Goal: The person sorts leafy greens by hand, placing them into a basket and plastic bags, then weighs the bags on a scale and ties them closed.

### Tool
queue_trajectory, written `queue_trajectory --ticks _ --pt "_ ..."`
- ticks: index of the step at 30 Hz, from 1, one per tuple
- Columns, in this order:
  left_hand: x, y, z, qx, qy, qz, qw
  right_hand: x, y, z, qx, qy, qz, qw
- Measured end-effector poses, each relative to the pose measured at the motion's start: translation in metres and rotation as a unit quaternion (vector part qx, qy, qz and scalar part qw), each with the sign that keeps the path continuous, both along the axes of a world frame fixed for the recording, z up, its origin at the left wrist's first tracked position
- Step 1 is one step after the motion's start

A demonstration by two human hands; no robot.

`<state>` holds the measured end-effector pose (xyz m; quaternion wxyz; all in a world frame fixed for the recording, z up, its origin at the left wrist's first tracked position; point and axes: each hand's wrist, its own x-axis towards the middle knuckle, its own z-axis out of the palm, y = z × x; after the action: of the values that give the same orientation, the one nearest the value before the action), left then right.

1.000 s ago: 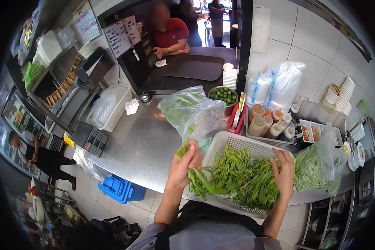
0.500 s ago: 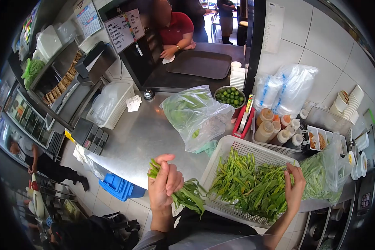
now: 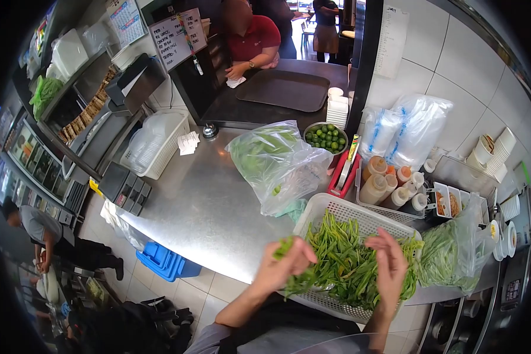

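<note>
My left hand point(image 3: 282, 265) is closed around a small bunch of water spinach point(image 3: 301, 282), with cut stems poking out at the top and leaves hanging below. It is at the left edge of a white perforated basket point(image 3: 314, 207). More loose water spinach point(image 3: 342, 251), stems and leaves together, fills the basket. Over the right part of this heap is my right hand point(image 3: 389, 265), its fingers loosely bent and apart, holding nothing that I can see. Both hands are slightly blurred.
A clear bag of greens point(image 3: 271, 159) lies on the steel counter point(image 3: 200, 206). Behind the basket are a bowl of limes point(image 3: 325, 138) and sauce bottles point(image 3: 389, 186). Bagged shredded greens point(image 3: 451, 248) sit at right. Across the pass stands a person in a red shirt point(image 3: 253, 41).
My left hand has moved right with its bunch, up to the basket's edge. My right hand has shifted left from the basket's right rim to over the greens.
</note>
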<state>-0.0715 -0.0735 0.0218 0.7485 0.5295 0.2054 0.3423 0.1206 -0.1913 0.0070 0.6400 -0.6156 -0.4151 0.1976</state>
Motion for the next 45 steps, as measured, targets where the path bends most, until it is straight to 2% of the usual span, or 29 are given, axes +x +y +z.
queue_trajectory --ticks 1,3,7,10,11,13,16,18,20,21,24,26,28,33,36,38,40,41,43,44,45 --pt "0.009 -0.009 0.001 -0.044 0.081 -0.011 0.996 -0.011 0.006 0.003 0.039 0.05 0.095 0.993" --pt "0.028 -0.015 -0.013 0.054 0.037 -0.046 0.997 -0.03 0.019 -0.005 0.099 0.173 0.232 0.952" --pt "0.046 -0.022 -0.034 0.205 -0.005 -0.036 0.978 -0.047 0.023 -0.019 0.069 0.196 0.296 0.932" --pt "0.048 -0.026 -0.025 0.133 -0.029 -0.065 0.989 -0.045 0.018 -0.018 0.044 0.107 0.235 0.965" --pt "0.049 -0.022 -0.025 0.246 0.006 -0.049 0.968 -0.041 0.013 -0.019 0.009 0.017 0.251 0.968" --pt "0.052 -0.01 -0.027 0.459 0.072 -0.011 0.885 -0.032 0.002 -0.024 -0.061 -0.167 0.276 0.945" --pt "0.048 -0.007 -0.025 0.357 0.074 -0.123 0.923 -0.032 0.0 -0.023 -0.086 -0.086 0.274 0.954" --pt "0.048 -0.007 -0.03 0.332 0.064 -0.174 0.925 -0.029 -0.005 -0.033 -0.051 -0.118 0.272 0.954" --pt "0.046 -0.011 -0.031 0.309 0.071 -0.21 0.925 -0.023 -0.015 -0.056 -0.108 -0.009 0.287 0.952" --pt "0.043 -0.011 -0.023 0.349 0.112 -0.2 0.909 -0.019 -0.019 -0.065 -0.156 0.06 0.296 0.941" --pt "0.027 -0.002 0.002 0.529 0.212 0.021 0.822 -0.014 -0.027 -0.042 -0.155 0.104 0.181 0.966" --pt "0.021 0.013 0.013 0.602 0.321 0.221 0.697 -0.001 -0.04 -0.037 -0.162 0.086 0.115 0.976" --pt "0.019 0.043 0.013 0.615 0.413 0.289 0.607 0.013 -0.057 -0.04 -0.184 0.078 0.056 0.978" --pt "0.026 0.11 -0.016 0.56 0.485 0.264 0.618 0.024 -0.089 -0.048 -0.135 0.118 -0.056 0.982" --pt "0.024 0.151 -0.004 0.551 0.407 0.328 0.651 0.018 -0.093 -0.047 -0.125 0.143 -0.109 0.976" --pt "0.016 0.177 0.019 0.61 0.177 0.424 0.645 0.012 -0.087 -0.045 -0.111 0.142 -0.114 0.977" --pt "-0.005 0.179 0.055 0.425 0.167 0.333 0.825 0.006 -0.077 -0.04 -0.1 0.14 -0.114 0.979" --pt "-0.016 0.186 0.068 0.399 0.151 0.315 0.848 0.002 -0.071 -0.036 -0.088 0.142 -0.105 0.98" --pt "-0.041 0.184 0.095 0.313 -0.003 0.266 0.912 -0.008 -0.058 -0.027 -0.086 0.136 -0.099 0.982" --pt "-0.054 0.177 0.108 0.267 -0.086 0.231 0.932 -0.013 -0.051 -0.024 -0.086 0.134 -0.097 0.982" --pt "-0.067 0.174 0.12 0.262 -0.093 0.257 0.926 -0.018 -0.043 -0.023 -0.082 0.132 -0.085 0.984"
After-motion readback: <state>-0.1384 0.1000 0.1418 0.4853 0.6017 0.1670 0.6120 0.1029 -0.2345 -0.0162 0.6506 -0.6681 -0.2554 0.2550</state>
